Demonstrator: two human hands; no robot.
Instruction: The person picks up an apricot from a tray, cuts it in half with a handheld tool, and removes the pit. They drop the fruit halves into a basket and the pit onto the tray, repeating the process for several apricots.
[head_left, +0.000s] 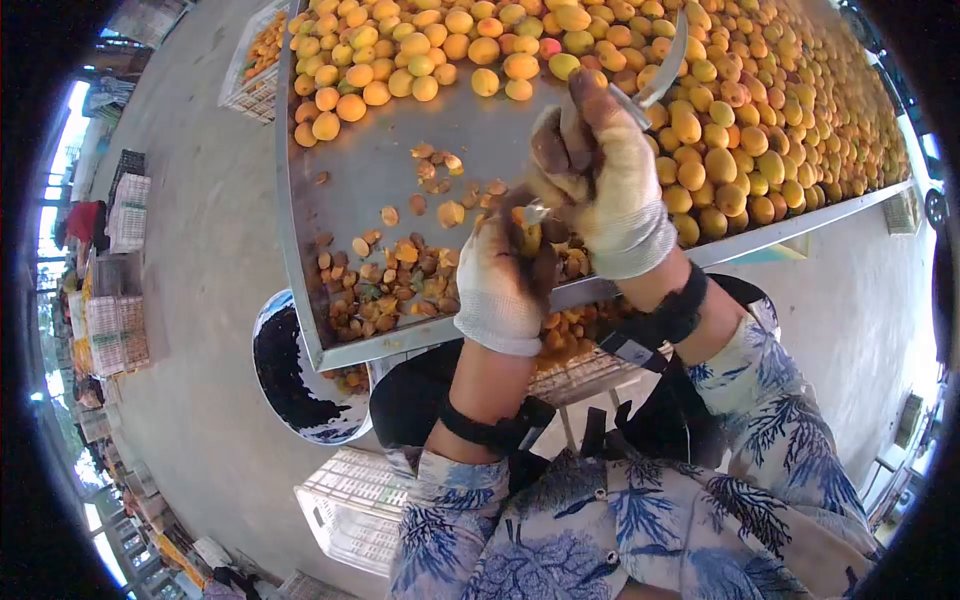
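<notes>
My left hand (503, 275), in a white glove with stained fingers, is closed around an apricot (526, 238) above the near edge of the metal table (400, 110). My right hand (612, 175), gloved the same way, grips a metal tool. One end of this tool, a curved, blade-like piece (668, 68), sticks up beyond my thumb. A small shiny metal tip (536, 212) shows at the apricot between my hands. My fingers hide most of the fruit and the tool's middle. Brown apricot stones (380, 300) lie in the table's near left corner, left of my left hand.
Whole apricots (740, 140) cover the table's far and right sides. Below its near edge, a crate (565, 375) holds orange fruit pieces. A bucket (310, 375), dark inside, stands under the left corner. A white plastic crate (355, 510) sits on the floor beside me.
</notes>
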